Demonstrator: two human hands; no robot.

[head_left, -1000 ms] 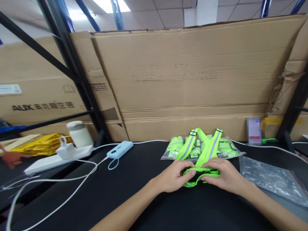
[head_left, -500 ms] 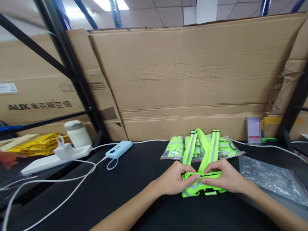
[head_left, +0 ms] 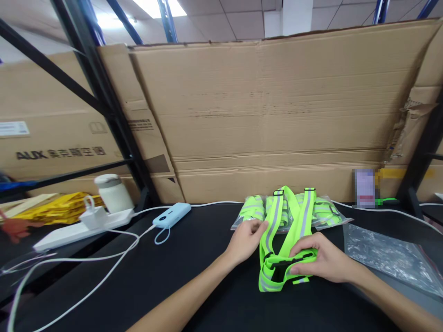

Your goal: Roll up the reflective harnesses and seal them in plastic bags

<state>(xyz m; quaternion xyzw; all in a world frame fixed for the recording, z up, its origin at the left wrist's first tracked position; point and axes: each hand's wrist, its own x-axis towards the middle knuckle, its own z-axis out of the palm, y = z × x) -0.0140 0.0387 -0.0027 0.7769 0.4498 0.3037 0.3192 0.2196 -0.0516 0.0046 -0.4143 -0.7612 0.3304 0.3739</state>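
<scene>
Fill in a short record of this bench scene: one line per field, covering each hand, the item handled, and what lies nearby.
Left hand: open, fingertips at the left strap
Right hand: grip on the folded lower end
Item: neon reflective strap vest, on the black table
Behind it: bagged vests
Right: empty plastic bag
Left: blue power bank, white power strip
Backdrop: cardboard sheets

black table (head_left: 194,258): vest (head_left: 289,240), bagged vests (head_left: 254,210), empty bag (head_left: 384,256), power strip (head_left: 69,230).
</scene>
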